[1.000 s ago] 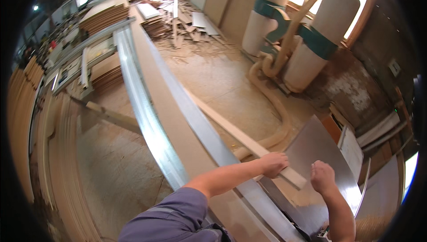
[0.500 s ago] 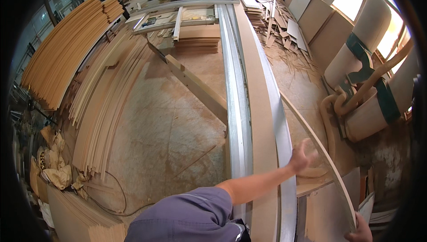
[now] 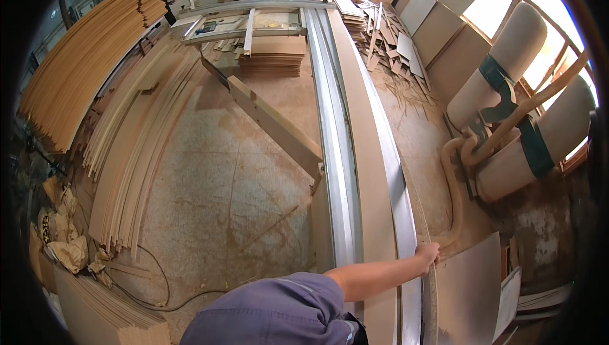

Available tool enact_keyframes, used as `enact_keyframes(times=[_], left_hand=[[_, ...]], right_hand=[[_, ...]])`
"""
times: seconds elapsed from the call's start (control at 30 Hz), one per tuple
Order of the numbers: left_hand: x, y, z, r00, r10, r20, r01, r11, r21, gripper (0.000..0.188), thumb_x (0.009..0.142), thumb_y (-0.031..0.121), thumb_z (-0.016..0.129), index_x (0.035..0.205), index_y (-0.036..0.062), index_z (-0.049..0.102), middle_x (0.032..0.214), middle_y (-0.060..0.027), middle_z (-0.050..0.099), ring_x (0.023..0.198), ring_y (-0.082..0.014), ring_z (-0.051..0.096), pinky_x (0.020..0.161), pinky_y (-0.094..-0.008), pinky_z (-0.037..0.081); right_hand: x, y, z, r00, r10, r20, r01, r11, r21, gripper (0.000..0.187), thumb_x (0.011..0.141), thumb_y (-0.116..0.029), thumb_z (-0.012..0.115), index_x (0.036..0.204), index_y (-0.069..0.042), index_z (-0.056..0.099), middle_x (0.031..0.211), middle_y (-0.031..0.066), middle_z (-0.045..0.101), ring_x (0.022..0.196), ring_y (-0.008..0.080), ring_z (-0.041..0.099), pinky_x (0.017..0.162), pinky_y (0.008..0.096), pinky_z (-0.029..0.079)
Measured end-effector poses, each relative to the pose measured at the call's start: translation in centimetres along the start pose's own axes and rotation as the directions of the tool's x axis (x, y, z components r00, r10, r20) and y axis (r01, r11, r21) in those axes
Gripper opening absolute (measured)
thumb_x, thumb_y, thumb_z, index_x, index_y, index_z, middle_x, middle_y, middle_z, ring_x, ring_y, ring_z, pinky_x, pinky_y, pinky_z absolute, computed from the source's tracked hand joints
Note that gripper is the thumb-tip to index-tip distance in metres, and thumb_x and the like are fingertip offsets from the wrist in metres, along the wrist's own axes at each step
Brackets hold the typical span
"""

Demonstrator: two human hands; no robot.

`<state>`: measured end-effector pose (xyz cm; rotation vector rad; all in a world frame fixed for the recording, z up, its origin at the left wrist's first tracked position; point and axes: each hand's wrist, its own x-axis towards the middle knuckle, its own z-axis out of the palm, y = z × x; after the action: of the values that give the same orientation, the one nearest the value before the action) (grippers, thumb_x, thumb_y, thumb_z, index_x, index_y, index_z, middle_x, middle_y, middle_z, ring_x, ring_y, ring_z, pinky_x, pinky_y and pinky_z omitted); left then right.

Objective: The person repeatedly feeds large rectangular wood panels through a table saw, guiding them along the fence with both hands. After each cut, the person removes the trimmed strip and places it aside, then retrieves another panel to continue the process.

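Observation:
My left arm reaches rightward across the long machine bed, and my left hand [image 3: 428, 253] is closed around a long thin wooden strip [image 3: 434, 300]. The strip runs lengthwise just outside the bed's right edge, bending slightly toward its far end. Under my forearm lies a long brown board [image 3: 374, 199], between a silvery metal rail [image 3: 339, 186] on the left and a pale metal edge [image 3: 406, 218] on the right. My right hand is outside the picture.
Two dust-collector bags [image 3: 517, 37] with a hose [image 3: 453, 186] stand at right. A panel [image 3: 469, 288] leans near the strip. Long boards [image 3: 136, 161] lie on the left floor beside a tall board stack [image 3: 82, 59]. A slanting brace [image 3: 273, 123] meets the bed. Offcuts [image 3: 393, 53] are heaped far right.
My left hand, open above the rail edge before, has closed on the strip. The strip has swung left against the bed's edge. My right hand, holding its near end, has left the view.

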<state>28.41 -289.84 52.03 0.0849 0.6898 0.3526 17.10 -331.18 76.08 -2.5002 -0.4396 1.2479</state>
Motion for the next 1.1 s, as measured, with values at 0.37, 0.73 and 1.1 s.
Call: enact_keyframes(times=[0.37, 0.73, 1.1], left_hand=[[-10.2, 0.3, 1.3, 0.944, 0.214, 0.25, -0.269, 0.94, 0.211, 0.021, 0.086, 0.007, 0.054, 0.067, 0.007, 0.048, 0.06, -0.0044, 0.048, 0.048, -0.0146, 0.046, 0.044, -0.0331, 0.037], [-24.7, 10.4, 4.9, 0.543, 0.669, 0.508, -0.838, 0.47, 0.277, 0.013, 0.087, 0.009, 0.055, 0.097, 0.0023, 0.053, 0.069, -0.0051, 0.052, 0.055, -0.0132, 0.05, 0.05, -0.0303, 0.044], [-39.5, 26.6, -7.7, 0.15, 0.775, 0.614, -0.816, -0.253, 0.519, 0.074, 0.081, 0.001, 0.051, 0.151, -0.0017, 0.028, 0.128, -0.0268, 0.054, 0.115, -0.0352, 0.055, 0.101, -0.0387, 0.044]], right_hand=[[5.7, 7.9, 13.2, 0.973, -0.073, -0.217, 0.09, 0.994, 0.068, 0.077, 0.088, -0.031, 0.072, 0.151, -0.007, 0.035, 0.123, 0.0138, 0.058, 0.106, 0.0236, 0.06, 0.091, 0.038, 0.048], [19.9, 12.0, 24.4, 0.815, -0.495, -0.301, 0.52, 0.854, 0.002, 0.082, 0.088, -0.046, 0.072, 0.15, -0.006, 0.036, 0.136, 0.0205, 0.055, 0.116, 0.0304, 0.059, 0.104, 0.044, 0.043], [22.4, -19.5, 32.9, 0.316, -0.926, 0.208, 0.92, 0.245, -0.306, 0.118, 0.068, -0.031, 0.091, 0.155, -0.002, 0.017, 0.134, 0.023, 0.044, 0.122, 0.0349, 0.046, 0.104, 0.046, 0.04]])
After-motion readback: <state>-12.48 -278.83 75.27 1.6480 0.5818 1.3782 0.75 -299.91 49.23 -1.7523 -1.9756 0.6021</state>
